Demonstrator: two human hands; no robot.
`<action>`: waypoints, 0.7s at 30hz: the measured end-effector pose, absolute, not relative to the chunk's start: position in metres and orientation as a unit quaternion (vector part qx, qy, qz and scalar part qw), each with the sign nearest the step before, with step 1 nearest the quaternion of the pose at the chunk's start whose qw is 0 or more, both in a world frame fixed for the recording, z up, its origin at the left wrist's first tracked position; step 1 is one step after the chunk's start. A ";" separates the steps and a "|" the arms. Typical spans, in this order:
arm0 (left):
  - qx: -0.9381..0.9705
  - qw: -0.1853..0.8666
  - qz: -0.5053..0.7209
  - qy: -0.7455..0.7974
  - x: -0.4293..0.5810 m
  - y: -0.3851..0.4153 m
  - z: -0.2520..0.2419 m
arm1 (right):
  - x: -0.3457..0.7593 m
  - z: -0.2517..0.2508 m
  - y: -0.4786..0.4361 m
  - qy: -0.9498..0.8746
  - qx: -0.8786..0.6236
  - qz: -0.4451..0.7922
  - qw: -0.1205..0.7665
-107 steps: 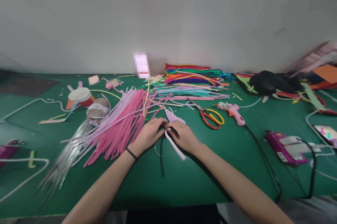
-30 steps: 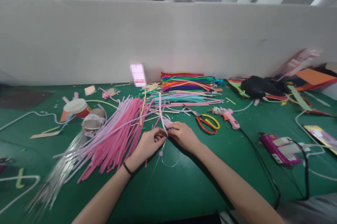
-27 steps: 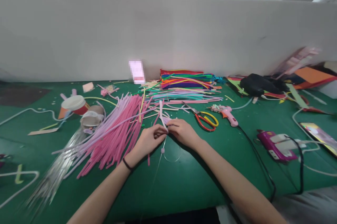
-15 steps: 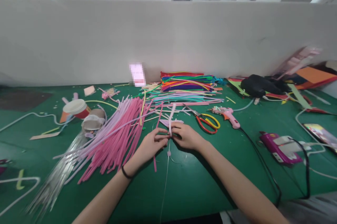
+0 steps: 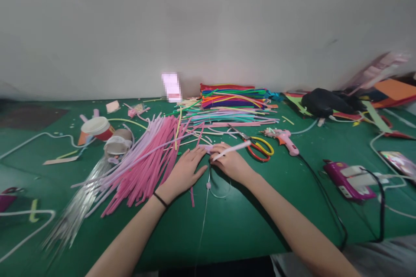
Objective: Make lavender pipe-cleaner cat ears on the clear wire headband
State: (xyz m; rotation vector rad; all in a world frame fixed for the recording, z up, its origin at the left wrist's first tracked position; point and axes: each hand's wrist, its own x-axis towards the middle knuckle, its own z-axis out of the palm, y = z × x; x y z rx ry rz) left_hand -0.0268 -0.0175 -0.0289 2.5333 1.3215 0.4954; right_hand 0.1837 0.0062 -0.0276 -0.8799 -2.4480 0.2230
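My right hand (image 5: pixel 232 164) is closed on a pale pink pipe cleaner (image 5: pixel 232 150), whose free end points up to the right across the fingers. My left hand (image 5: pixel 187 169) lies palm down with its fingers stretched forward and the thumb apart. Its fingertips are at a small lilac piece (image 5: pixel 204 148) that also reaches my right fingers. Below the hands a thin wire (image 5: pixel 205 212) runs toward me, with a small pink knob (image 5: pixel 208 186) on it and a thin loop beside it. Where wire and pipe cleaner meet is hidden by the fingers.
Pink and lilac pipe cleaners (image 5: pixel 143 168) lie left, beside clear wires (image 5: pixel 78 203) and a paper cup (image 5: pixel 97 127). Coloured pipe cleaners (image 5: pixel 230 99) are piled behind. Right are pliers (image 5: pixel 256 147), a pink glue gun (image 5: pixel 287 141) and a purple power strip (image 5: pixel 347 181) with cables.
The pale pink pipe cleaner has swung from upright to slanting right over my right hand. My left fingers have straightened out, and the thumb has moved away from the wire.
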 end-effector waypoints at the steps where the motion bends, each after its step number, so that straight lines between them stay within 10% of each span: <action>1: 0.864 0.113 0.168 0.460 -0.026 -0.019 -0.031 | 0.184 -0.027 0.006 -0.903 -0.338 0.062 0.257; 21: 0.814 0.088 0.248 0.517 -0.040 -0.016 -0.026 | 0.180 -0.030 0.002 -0.886 -0.427 -0.023 0.179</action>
